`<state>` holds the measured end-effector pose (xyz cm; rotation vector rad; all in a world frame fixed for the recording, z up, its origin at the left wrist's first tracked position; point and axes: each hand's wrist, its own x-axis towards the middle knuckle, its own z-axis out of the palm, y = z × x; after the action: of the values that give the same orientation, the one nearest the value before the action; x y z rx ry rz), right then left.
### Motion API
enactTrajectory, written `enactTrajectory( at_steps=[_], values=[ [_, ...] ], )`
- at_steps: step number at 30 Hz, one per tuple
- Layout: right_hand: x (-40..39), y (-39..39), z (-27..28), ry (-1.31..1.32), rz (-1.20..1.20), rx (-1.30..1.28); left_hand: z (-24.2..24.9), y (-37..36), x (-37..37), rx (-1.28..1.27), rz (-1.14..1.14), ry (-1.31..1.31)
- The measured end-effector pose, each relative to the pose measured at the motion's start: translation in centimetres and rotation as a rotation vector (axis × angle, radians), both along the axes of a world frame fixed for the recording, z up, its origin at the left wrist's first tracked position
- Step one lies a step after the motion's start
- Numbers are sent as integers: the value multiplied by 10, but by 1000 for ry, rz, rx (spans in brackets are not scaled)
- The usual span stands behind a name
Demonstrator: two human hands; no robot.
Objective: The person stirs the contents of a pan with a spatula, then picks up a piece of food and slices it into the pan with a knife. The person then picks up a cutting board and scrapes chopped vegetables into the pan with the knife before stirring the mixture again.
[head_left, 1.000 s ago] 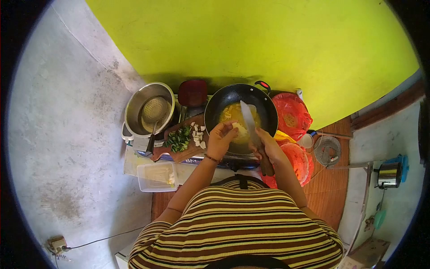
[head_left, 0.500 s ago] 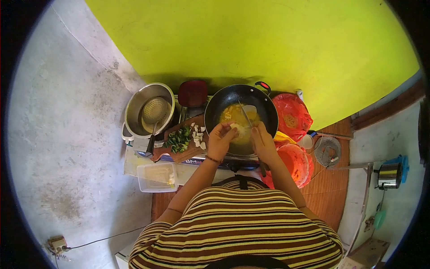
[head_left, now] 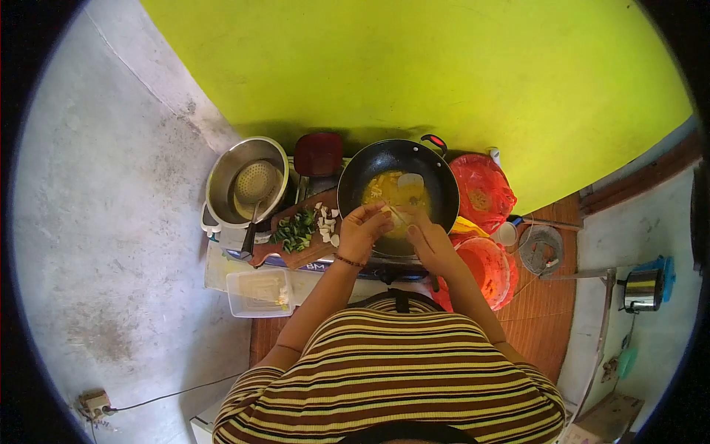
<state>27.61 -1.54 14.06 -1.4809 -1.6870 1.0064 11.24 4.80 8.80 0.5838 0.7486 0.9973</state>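
Note:
Over the near part of a black wok [head_left: 361, 164] both hands meet, fingertips close together. My left hand [head_left: 361, 233] is closed, pinching a small pale piece [head_left: 386, 209]. My right hand [head_left: 429, 238] is closed around a knife, whose short stretch of blade [head_left: 399, 215] points at that piece; the handle is mostly hidden by the hand. Below them, yellow liquid with bits [head_left: 381, 189] lies in the wok, and a spatula head [head_left: 410, 184] rests in it.
On the left are a steel pot [head_left: 217, 194] with a skimmer [head_left: 256, 183], a cutting board [head_left: 296, 258] with chopped greens and white pieces, and a plastic container [head_left: 248, 303]. Red-lined containers [head_left: 509, 200] stand right, with a stone mortar [head_left: 526, 251]. A dark red bowl [head_left: 319, 155] sits behind.
My right hand has turned and moved closer to my left hand. The knife blade, which stood up over the wok, is now lower and angled toward the piece.

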Motion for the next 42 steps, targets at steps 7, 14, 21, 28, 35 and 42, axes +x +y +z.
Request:
enactTrajectory(
  at_steps=[7,14,21,28,35,42],
  values=[
    [-1,0,-7,-17,-17,25,2,-2,-3,22,-59,6],
    [-6,-2,-10,-181,-63,160,9,-7,-2,-46,-82,-16],
    [-9,-1,-15,-250,-101,192,2,-7,-3,-58,-109,-15],
    [-11,3,-20,-137,-149,196,5,-9,-1,-69,-114,4],
    [-4,9,-22,34,-187,98,-6,-4,-3,31,-39,67],
    [-2,7,-12,79,-148,6,-6,0,-3,197,39,189]
  ],
)
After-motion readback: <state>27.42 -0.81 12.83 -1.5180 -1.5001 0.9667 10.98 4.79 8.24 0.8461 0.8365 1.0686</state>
